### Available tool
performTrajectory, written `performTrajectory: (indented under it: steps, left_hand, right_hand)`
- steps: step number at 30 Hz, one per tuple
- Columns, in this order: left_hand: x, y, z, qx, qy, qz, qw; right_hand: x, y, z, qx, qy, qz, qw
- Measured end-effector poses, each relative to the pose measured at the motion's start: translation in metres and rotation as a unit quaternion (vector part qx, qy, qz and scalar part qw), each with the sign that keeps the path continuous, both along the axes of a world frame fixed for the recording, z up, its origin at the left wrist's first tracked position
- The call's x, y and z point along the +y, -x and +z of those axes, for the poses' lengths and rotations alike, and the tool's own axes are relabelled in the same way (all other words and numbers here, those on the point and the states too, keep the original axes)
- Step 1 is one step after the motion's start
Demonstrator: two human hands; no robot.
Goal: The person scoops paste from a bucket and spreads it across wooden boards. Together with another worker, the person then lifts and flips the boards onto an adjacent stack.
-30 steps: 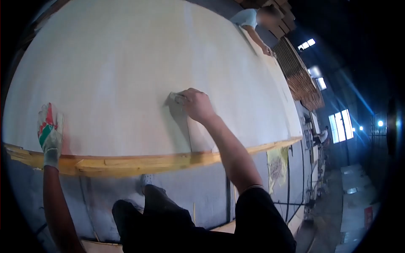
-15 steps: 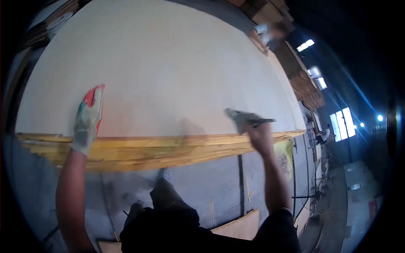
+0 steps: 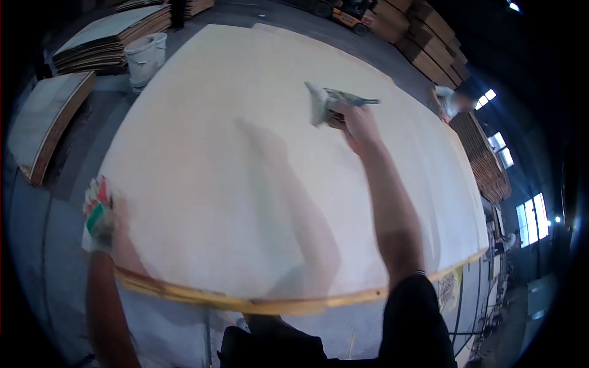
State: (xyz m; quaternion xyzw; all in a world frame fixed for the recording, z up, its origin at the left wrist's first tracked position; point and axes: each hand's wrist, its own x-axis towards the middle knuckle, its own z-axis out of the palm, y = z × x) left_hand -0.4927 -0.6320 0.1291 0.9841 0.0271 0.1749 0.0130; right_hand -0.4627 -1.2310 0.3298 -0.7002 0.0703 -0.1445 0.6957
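A large pale plywood sheet (image 3: 202, 202) lies flat in front of me, its near edge yellowish. In my bare right hand (image 3: 357, 122) I grip a putty knife (image 3: 318, 104) over the far middle of the sheet, its wide, pale-smeared blade toward the left. Whether the blade touches the surface I cannot tell. My left hand (image 3: 100, 218), in a whitish glove with green and red patches, is at the sheet's left edge with its fingers apart and nothing in them.
White buckets (image 3: 144, 60) stand beyond the left edge, near stacked boards (image 3: 104, 40) and a lower stack (image 3: 52, 122). A person (image 3: 451, 103) is at the far right edge, by another stack (image 3: 481, 156). An orange forklift (image 3: 353, 17) is at the back.
My right hand has moved forward across the sheet with the putty knife. My left hand has shifted to the left edge, its fingers spreading. The view now takes in more of the floor beyond.
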Motion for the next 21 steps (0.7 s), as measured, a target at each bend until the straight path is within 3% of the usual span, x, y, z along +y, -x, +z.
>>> performTrajectory:
  steps: [2,3,4,5,7,8,10,11,14,18,21]
  left_hand:
    - [-0.032,0.012,0.023,0.051,0.014,0.056,0.997]
    - [-0.037,0.015,0.032,0.056,0.017,0.071,0.996]
    - [-0.039,0.017,0.041,0.054,0.024,0.063,0.996]
    - [-0.04,0.017,0.046,0.055,0.031,0.052,0.997]
    - [-0.042,0.015,0.051,0.06,0.037,0.058,0.996]
    - [-0.039,0.009,0.051,0.058,0.04,0.053,0.996]
    - [-0.028,-0.008,0.044,0.037,0.04,0.042,0.998]
    - [-0.023,-0.017,0.043,0.033,0.04,0.046,0.998]
    - [-0.003,-0.044,0.037,0.014,0.022,0.05,0.998]
    - [0.005,-0.047,0.045,0.043,0.005,0.026,0.999]
    - [0.022,-0.058,0.029,-0.036,-0.028,-0.021,0.999]
  right_hand:
    - [-0.001,-0.104,-0.074,0.055,-0.223,0.125,0.965]
    - [-0.011,-0.166,-0.134,0.105,0.155,0.109,0.976]
    - [0.005,-0.193,-0.149,0.121,0.341,0.103,0.927]
    - [0.039,-0.206,-0.145,0.131,0.514,0.087,0.844]
    - [0.093,-0.22,-0.117,0.186,0.542,-0.146,0.806]
    - [0.098,-0.227,-0.119,0.19,0.548,-0.141,0.802]
    - [0.104,-0.234,-0.116,0.136,0.63,-0.002,0.765]
    - [0.104,-0.229,-0.115,0.141,0.633,-0.006,0.762]
    - [0.123,-0.181,-0.113,0.141,0.549,0.084,0.82]
    - [0.178,-0.039,-0.104,0.072,0.561,0.097,0.819]
    - [0.232,0.076,-0.108,0.0,0.576,0.107,0.81]
